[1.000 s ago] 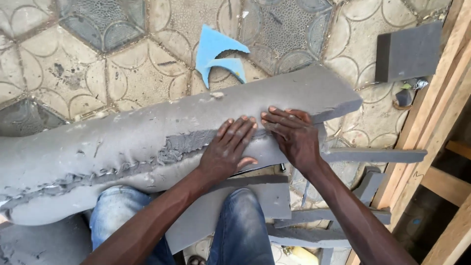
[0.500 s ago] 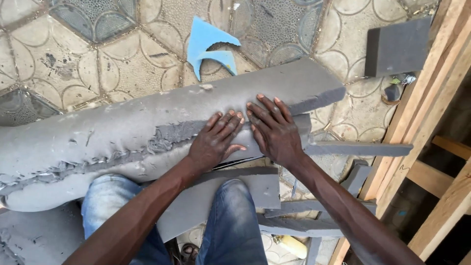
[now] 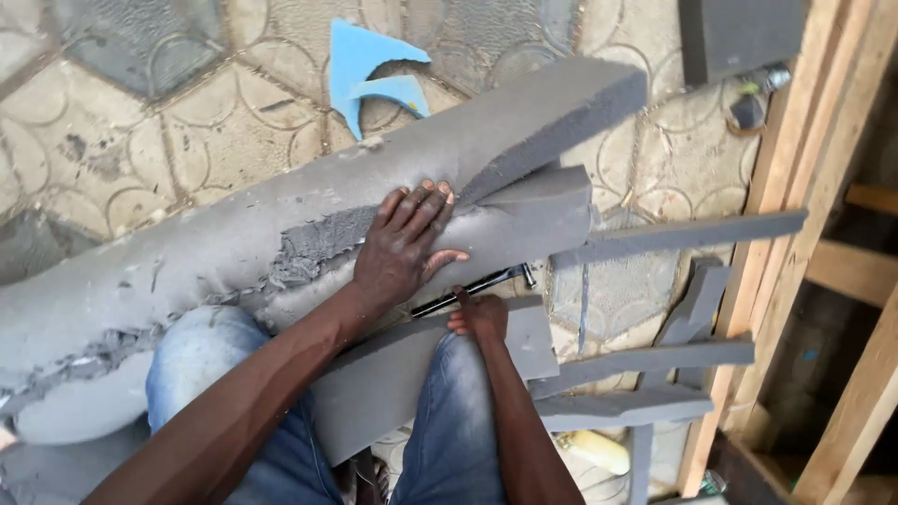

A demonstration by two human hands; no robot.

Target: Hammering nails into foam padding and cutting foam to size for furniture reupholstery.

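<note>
A long grey foam slab (image 3: 234, 243) lies across my lap, with a rough torn seam along its middle. Its right end splits into two layers. My left hand (image 3: 404, 245) presses flat on the foam, fingers spread, right at the point where the seam opens. My right hand (image 3: 477, 315) is lower, by my knee, with its fingers closed on the near end of a thin black tool (image 3: 486, 281). The tool lies under the foam's front edge, and I cannot tell what kind it is. A flat grey foam piece (image 3: 393, 374) rests between my knees.
A blue foam scrap (image 3: 365, 65) lies on the patterned tile floor (image 3: 140, 122) beyond the slab. Several grey foam strips (image 3: 673, 234) lie to the right, against a wooden frame (image 3: 786, 234). A dark grey foam block (image 3: 739, 37) is at the top right.
My right hand has left the foam and dropped to the black tool by my knee. The left hand stays pressed on the foam. The foam's right end now gapes open.
</note>
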